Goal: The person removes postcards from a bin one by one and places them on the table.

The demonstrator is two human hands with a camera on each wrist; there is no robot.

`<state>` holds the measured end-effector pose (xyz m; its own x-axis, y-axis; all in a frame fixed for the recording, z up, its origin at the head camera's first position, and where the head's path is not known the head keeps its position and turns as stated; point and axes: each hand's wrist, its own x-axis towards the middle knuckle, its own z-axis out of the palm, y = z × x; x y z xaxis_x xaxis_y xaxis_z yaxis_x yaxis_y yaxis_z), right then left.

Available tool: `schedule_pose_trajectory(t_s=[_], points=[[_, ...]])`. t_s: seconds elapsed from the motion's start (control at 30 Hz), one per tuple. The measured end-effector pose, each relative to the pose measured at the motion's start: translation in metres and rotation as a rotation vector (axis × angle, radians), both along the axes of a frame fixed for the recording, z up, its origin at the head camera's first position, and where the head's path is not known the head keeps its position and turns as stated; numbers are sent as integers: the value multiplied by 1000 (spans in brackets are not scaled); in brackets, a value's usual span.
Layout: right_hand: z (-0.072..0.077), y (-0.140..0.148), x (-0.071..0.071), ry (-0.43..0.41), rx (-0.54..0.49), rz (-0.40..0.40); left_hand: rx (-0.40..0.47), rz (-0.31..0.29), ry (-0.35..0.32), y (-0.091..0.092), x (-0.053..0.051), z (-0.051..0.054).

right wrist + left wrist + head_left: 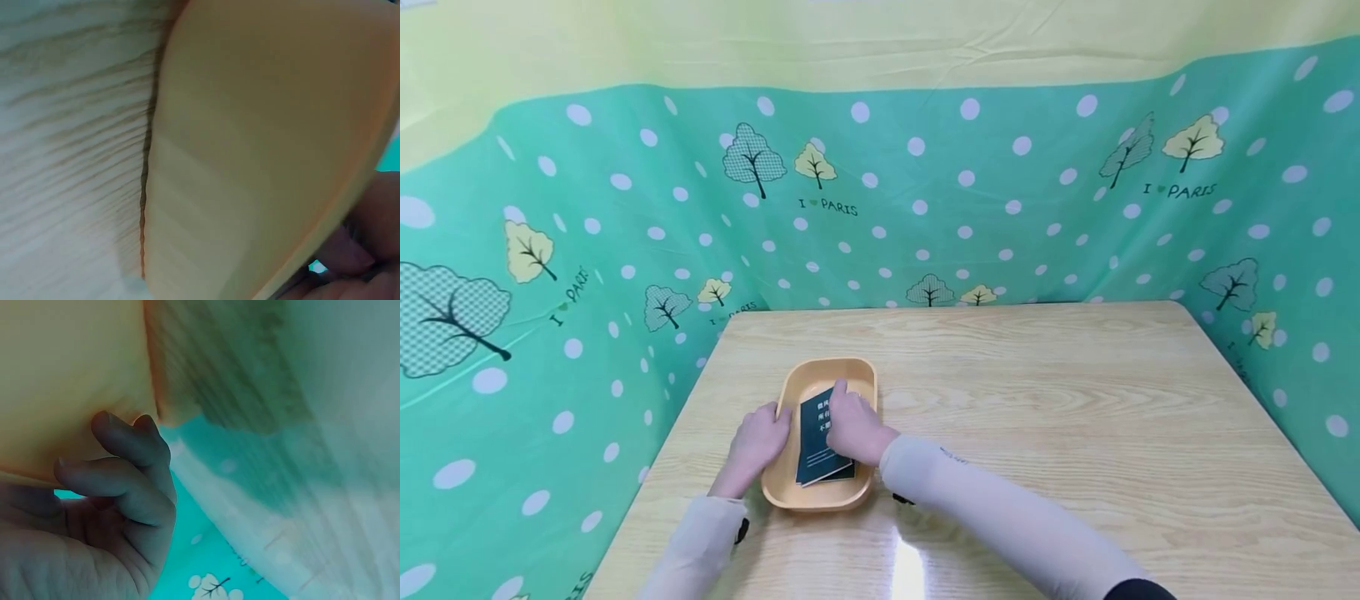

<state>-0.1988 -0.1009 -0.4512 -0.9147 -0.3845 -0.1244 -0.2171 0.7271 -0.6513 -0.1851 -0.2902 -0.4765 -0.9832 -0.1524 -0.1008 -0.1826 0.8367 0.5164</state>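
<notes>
Inside a light orange plastic tray (790, 492) lie dark teal booklets (815, 437) with white printed characters, at least two stacked slightly askew. My left hand (758, 440) grips the tray's left rim; in the left wrist view its curled fingers (125, 487) press against the outer wall. My right hand (859, 425) reaches over the tray's right side and pinches the top booklet by its right part, covering some of the print. The right wrist view shows the tray's outer wall (262, 144) with the curled fingers (350, 250) behind the rim; the booklets are hidden there.
The tray stands on a light wood-grain table (1037, 400), left of its middle. A green dotted curtain (940, 192) with tree prints encloses the back and both sides. A bright reflection lies on the table's front part.
</notes>
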Motion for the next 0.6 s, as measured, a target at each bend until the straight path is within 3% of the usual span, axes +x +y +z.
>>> schedule_pose_trajectory(t_s=[0.33, 0.6], points=[[7, 12, -1, -66, -168, -79, 22, 25, -12, 0, 3, -8], [10, 20, -2, -71, -213, -97, 17, 44, 3, 4, 4, -8]])
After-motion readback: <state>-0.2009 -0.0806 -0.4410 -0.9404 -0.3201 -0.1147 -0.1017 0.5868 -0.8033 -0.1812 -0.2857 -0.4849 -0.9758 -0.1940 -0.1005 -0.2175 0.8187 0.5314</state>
